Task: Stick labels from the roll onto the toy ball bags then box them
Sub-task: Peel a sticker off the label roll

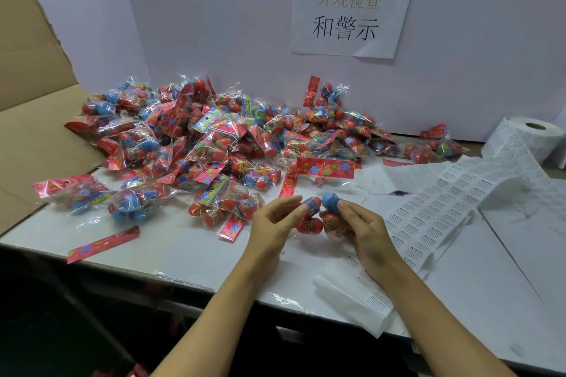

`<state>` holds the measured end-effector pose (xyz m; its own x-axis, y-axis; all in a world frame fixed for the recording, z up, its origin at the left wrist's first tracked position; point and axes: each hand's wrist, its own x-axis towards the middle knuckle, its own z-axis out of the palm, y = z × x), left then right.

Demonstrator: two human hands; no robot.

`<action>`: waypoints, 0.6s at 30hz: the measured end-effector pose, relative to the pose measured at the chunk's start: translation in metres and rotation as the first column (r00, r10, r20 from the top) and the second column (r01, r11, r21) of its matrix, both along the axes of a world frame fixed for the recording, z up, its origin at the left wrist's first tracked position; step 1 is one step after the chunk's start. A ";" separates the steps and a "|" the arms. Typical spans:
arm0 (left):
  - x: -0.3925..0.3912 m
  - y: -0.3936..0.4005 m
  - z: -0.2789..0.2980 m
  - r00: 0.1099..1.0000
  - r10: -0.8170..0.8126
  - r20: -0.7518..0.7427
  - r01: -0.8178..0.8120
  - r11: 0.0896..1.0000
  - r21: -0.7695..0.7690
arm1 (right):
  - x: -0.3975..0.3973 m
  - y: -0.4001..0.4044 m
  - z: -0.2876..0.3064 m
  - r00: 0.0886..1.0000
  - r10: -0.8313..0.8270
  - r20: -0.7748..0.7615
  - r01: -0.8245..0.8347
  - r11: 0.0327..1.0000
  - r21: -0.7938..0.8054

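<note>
Both hands [318,223], toy ball bag [318,217] pinched between fingers [289,202]

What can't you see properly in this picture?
- Head view: print on the label strip is too small to read.
- The bag held by the left hand and right hand is partly hidden by fingers.
- The label roll and the cardboard box are cut off by the edges.

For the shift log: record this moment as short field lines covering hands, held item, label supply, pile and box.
left hand: pinches the held bag's top
right hand: grips the same bag
held bag: red and blue balls, white label on it
label roll: far right, strip unrolled toward the hands
bag pile: behind the hands
cardboard box: left, open
</note>
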<state>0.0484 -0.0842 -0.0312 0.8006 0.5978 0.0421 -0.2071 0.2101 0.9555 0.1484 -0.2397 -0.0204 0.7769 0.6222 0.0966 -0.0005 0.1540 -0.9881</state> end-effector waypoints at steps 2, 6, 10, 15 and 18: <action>0.000 0.000 0.001 1.000 -0.001 0.006 0.001 1.000 0.001 | 0.000 0.000 0.000 1.000 -0.002 -0.001 0.002 1.000 0.002; -0.002 -0.002 0.002 1.000 -0.006 0.006 0.006 1.000 0.008 | 0.000 0.000 0.000 1.000 0.000 -0.007 0.000 1.000 0.007; -0.003 -0.002 0.004 1.000 -0.007 0.000 0.007 1.000 0.010 | -0.001 0.000 0.001 1.000 -0.003 -0.019 0.003 1.000 0.016; -0.003 -0.002 0.004 1.000 -0.008 -0.013 0.008 1.000 0.015 | -0.001 -0.001 0.002 1.000 0.002 -0.011 -0.002 1.000 0.012; -0.003 -0.002 0.004 1.000 -0.013 -0.011 0.013 1.000 0.014 | -0.002 -0.001 0.002 1.000 0.001 -0.015 -0.001 1.000 0.018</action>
